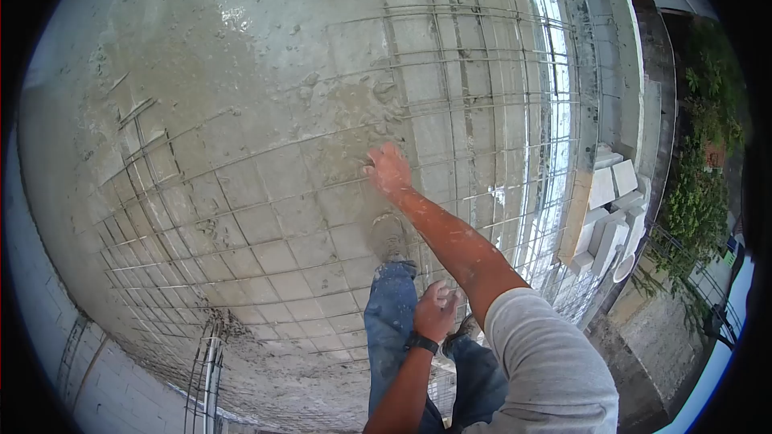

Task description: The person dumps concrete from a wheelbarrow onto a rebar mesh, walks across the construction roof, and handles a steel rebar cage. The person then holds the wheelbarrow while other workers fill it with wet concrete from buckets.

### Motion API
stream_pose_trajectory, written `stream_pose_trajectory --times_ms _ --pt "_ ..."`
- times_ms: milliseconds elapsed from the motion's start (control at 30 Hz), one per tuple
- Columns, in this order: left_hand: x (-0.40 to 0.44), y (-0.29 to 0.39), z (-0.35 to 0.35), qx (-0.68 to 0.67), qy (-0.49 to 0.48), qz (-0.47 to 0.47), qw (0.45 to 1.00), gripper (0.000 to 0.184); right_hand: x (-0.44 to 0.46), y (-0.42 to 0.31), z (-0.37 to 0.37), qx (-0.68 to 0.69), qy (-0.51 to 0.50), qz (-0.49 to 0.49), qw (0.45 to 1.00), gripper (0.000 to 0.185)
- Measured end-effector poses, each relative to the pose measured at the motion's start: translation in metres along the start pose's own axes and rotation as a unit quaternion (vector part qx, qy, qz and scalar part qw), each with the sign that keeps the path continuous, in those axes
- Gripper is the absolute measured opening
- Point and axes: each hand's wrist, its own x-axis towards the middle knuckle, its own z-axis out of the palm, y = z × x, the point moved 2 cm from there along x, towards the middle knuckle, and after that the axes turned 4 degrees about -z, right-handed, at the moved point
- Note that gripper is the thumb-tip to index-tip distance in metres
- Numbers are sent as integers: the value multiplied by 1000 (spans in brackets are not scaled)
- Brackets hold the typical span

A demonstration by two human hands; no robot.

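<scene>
My right hand [389, 167] reaches down ahead of my boot, its fingers curled in at the wire mesh [301, 233] and wet concrete [265, 112]. Whether the fingers grip a bar or something else is hidden. Close to my knee, my left hand [437, 311] is closed, with a dark band [422, 343] round the wrist. I cannot make out anything in it. Beneath the mesh lie pale rectangular blocks. A muddy boot [389, 239] stands on the mesh below my right hand.
Wet concrete covers the mesh at the upper left. Upright rebar [211, 378] sticks up at the lower left. Along the right runs the slab edge [599, 72], with stacked white blocks [609, 225]. Trees [708, 161] stand beyond it. A block wall [104, 378] borders the lower left.
</scene>
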Motion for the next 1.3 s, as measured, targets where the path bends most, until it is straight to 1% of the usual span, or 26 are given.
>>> stream_pose_trajectory --times_ms 33,100,133,167,267,367,433,500,567,633,700,767,800,867,900,933,967,1000,1033,1067,1100,1133,1167,1200,1233,1300 --pt "2 -8 1 -10 7 -23 1000 45 -28 17 -8 27 -23 31 999 28" --pt "4 -28 0 50 27 34 998 42 -93 50 -34 112 -60 108 986 35" --pt "4 -38 -1 0 27 47 999 40 -129 67 -50 170 -75 150 971 39" --pt "0 -45 -3 -51 27 59 997 38 -167 84 -61 190 -58 143 970 37" --pt "-32 -33 -26 -18 18 25 999 36 -266 119 -133 239 -29 152 959 36" --pt "-56 -9 -56 -15 40 5 999 33 -351 146 -209 288 46 206 934 40" --pt "-70 13 -76 72 76 83 991 31 -395 164 -250 283 58 228 930 43" --pt "-99 35 -87 204 140 153 957 30 -461 177 -269 301 39 242 922 44" --pt "-106 26 -104 241 206 143 937 30 -496 191 -278 345 33 231 909 45" --pt "-139 40 -84 261 211 110 936 32 -541 193 -290 359 -21 179 916 45" --pt "-156 41 -44 138 154 23 978 22 -584 195 -312 453 -80 128 879 42" --pt "-191 56 19 75 91 -34 992 28 -617 219 -342 513 -121 114 842 42" --pt "-197 63 54 111 66 -20 991 30 -636 230 -355 538 -151 102 823 42" --pt "-213 70 110 174 31 1 984 32 -668 291 -434 476 -116 58 870 40" --pt "-221 77 136 220 25 31 975 34 -681 348 -472 488 -57 69 868 37" --pt "-235 92 167 264 21 56 963 36 -701 414 -522 551 93 75 826 38" --pt "-245 106 190 273 -12 91 957 39 -740 479 -582 727 279 97 619 40" --pt "-252 118 215 278 -45 127 951 43 -798 525 -648 771 463 18 437 64" --pt "-253 127 234 268 -56 153 950 44 -855 566 -692 744 573 54 340 79" --pt "-256 135 242 256 -59 176 949 45 -903 604 -717 655 663 110 346 84" --pt "-268 145 254 254 -59 182 948 46 -943 622 -737 584 704 165 369 79" --pt "-278 154 265 247 -55 189 949 47 -974 642 -743 508 712 194 444 68" --pt "-271 154 265 256 -51 194 946 49 -995 641 -746 433 697 249 514 54" --pt "-282 158 270 275 -30 195 941 50 -1005 636 -739 427 676 237 552 47" --pt "-289 161 274 294 -18 186 937 50 -1009 661 -712 433 654 239 572 44" --pt "-284 141 253 313 14 186 931 48 -998 652 -647 455 600 294 589 46"
